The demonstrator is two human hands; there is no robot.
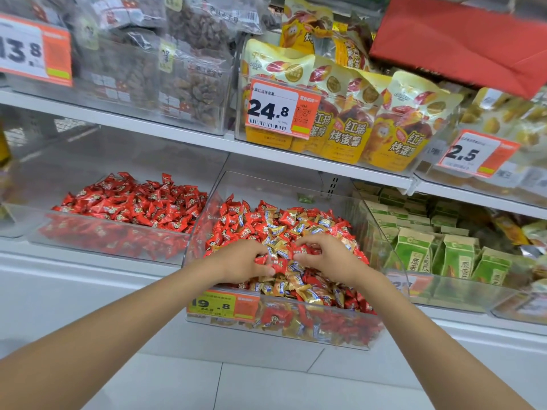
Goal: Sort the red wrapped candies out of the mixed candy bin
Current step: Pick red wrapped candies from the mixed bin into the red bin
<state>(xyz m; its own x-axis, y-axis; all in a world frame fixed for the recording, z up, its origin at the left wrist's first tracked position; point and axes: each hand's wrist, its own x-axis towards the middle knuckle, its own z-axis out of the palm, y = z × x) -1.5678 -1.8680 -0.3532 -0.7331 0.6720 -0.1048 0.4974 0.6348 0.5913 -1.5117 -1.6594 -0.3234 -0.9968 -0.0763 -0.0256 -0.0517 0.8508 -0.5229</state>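
Observation:
A clear plastic mixed candy bin (381,226) holds a heap of red wrapped candies (233,220) mingled with gold wrapped candies (307,295). Both hands are inside it, near the front of the heap. My left hand (245,261) has its fingers curled round several red candies. My right hand (328,255) has its fingers bent over the pile and pinches a red candy at the fingertips. To the left stands a second clear bin (38,232) filled only with red candies (133,202).
A price label (223,304) reading 19.8 sits on the mixed bin's front wall. Green boxed snacks (455,258) fill the bin on the right. The white shelf (177,131) above carries bagged snacks and overhangs the bins. Pale floor tiles lie below.

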